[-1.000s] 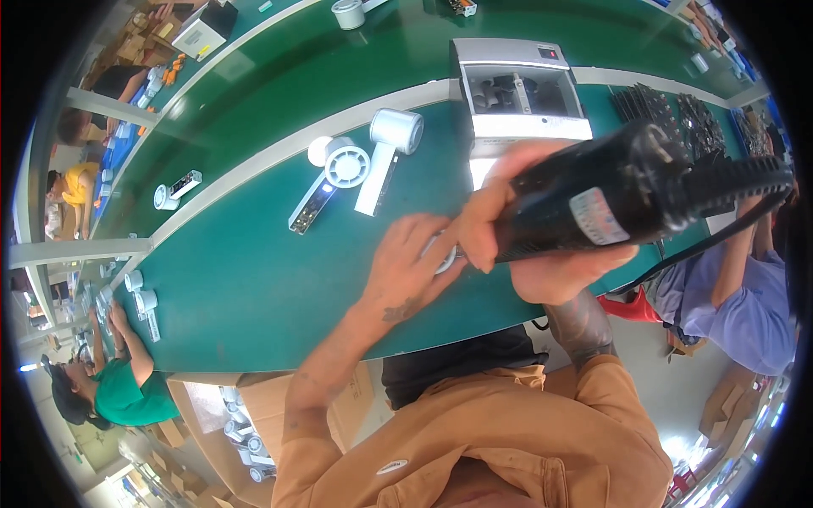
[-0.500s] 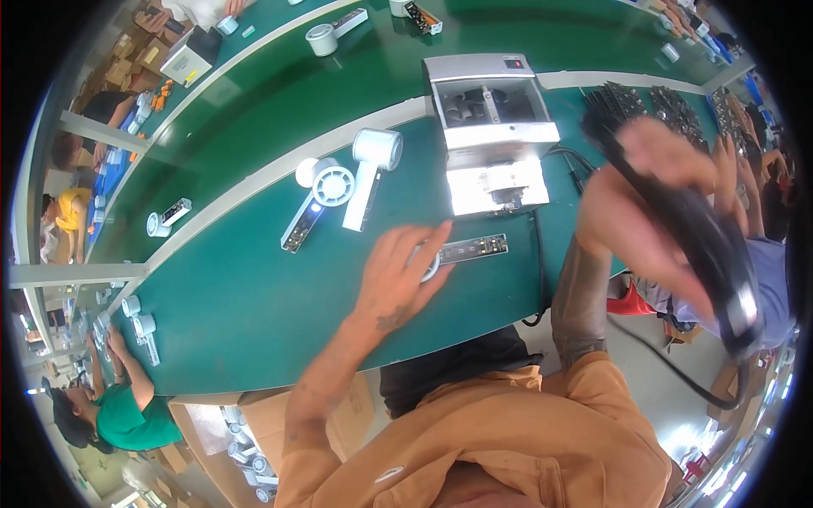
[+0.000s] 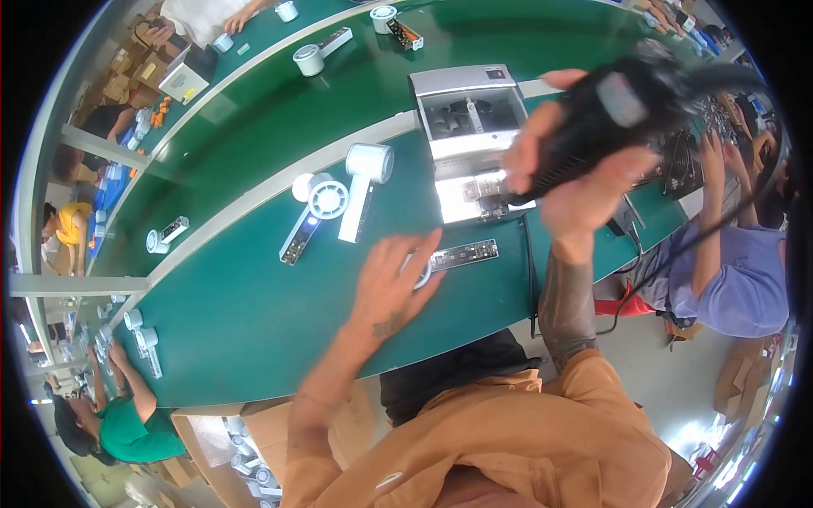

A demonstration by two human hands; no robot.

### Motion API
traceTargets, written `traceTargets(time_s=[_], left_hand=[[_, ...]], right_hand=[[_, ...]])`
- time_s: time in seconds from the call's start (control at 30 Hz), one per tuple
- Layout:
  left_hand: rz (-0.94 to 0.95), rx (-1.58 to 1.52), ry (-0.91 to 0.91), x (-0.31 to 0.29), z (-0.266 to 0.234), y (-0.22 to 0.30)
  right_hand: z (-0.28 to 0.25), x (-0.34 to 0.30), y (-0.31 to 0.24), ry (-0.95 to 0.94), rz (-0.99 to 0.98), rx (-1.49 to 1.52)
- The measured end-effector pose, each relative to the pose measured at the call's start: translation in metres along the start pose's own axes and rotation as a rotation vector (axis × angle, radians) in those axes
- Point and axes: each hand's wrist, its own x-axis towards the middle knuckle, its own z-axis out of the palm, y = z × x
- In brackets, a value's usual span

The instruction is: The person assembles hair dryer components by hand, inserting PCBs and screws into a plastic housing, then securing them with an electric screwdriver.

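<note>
Right hand (image 3: 589,193) wraps round a black cylindrical corded tool (image 3: 597,123) while left hand (image 3: 388,284), half-curled, holds a white round-headed fan (image 3: 457,256) on the green desk (image 3: 229,322)!

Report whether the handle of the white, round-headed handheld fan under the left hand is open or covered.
Open: on the white, round-headed handheld fan under the left hand, bare circuit board shows along the handle.
</note>
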Motion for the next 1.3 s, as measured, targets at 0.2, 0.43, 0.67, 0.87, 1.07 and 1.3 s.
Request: traceTargets(time_s=[0.2,0.43,0.67,0.87,1.07,1.3], left_hand=[[-0.016,0.024,-0.01,0.0,-0.003,0.001],[-0.023,0.006,-0.005,-0.001,-0.003,0.002],[-0.01,-0.015,-0.012,-0.004,-0.001,-0.003],[-0.022,-0.008,-0.007,0.0,-0.005,0.002],[-0.023,-0.02,-0.005,0.001,-0.008,0.004],[-0.022,-0.041,-0.011,0.0,-0.008,0.003]], right_hand=[[0.006,-0.005,0.008,0.0,-0.012,-0.04],[0.004,-0.028,0.006,-0.079,0.17,0.133],[0.026,-0.047,0.003,-0.385,0.284,0.328],[0.034,-0.048,0.007,-0.372,0.344,0.272],[0.036,-0.049,0.01,-0.398,0.398,0.282],[0.034,-0.054,0.012,-0.432,0.427,0.237]])
